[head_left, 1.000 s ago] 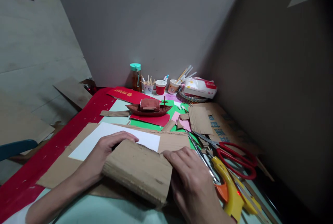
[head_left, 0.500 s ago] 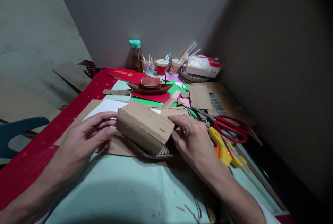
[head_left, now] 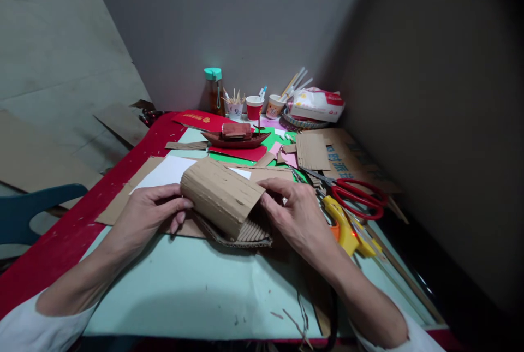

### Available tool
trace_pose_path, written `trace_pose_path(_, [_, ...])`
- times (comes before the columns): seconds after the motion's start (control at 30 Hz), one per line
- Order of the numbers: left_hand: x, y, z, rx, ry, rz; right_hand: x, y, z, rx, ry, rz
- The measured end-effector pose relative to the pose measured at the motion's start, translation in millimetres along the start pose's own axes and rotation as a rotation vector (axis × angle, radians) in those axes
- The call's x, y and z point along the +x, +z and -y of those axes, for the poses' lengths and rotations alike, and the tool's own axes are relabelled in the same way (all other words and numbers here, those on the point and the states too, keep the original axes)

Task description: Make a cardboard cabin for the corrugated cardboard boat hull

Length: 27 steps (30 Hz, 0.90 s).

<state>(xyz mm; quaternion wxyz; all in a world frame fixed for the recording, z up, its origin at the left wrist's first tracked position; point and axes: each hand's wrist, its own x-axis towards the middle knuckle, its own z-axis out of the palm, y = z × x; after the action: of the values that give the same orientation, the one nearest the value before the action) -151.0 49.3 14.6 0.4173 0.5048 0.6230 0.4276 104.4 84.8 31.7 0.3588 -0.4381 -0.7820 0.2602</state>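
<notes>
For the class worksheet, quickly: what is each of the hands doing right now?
Left hand: closed on the left end of the curved cardboard piece.
Right hand: gripping the cardboard's right end.

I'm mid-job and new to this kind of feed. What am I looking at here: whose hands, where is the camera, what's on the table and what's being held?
There is no machine: a person works with bare hands, filmed by a camera on their head looking forward and down. The left hand and right hand grip the two ends of a curved corrugated cardboard piece, bent into an arch over the table. Beside the right hand lie red scissors and a yellow tool. Farther back stand a small brown model boat, a red cup and a green-capped bottle. A white sheet lies behind the left hand.
</notes>
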Motion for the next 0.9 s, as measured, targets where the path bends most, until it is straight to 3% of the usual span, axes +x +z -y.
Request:
trace_pose_path(0.33, [6, 5.2, 3, -0.081, 0.008, -0.009, -4, 0, 1, 0.019, -0.001, 0.012])
trace_pose_path(0.7, [8, -6.8, 6, -0.078, 0.011, 0.146, -8, 10, 4, 0.018, 0.035, -0.018])
trace_pose_path(0.9, [7, -8.1, 5, -0.018, 0.093, 0.179, -12, 13, 6, -0.076, 0.028, -0.04])
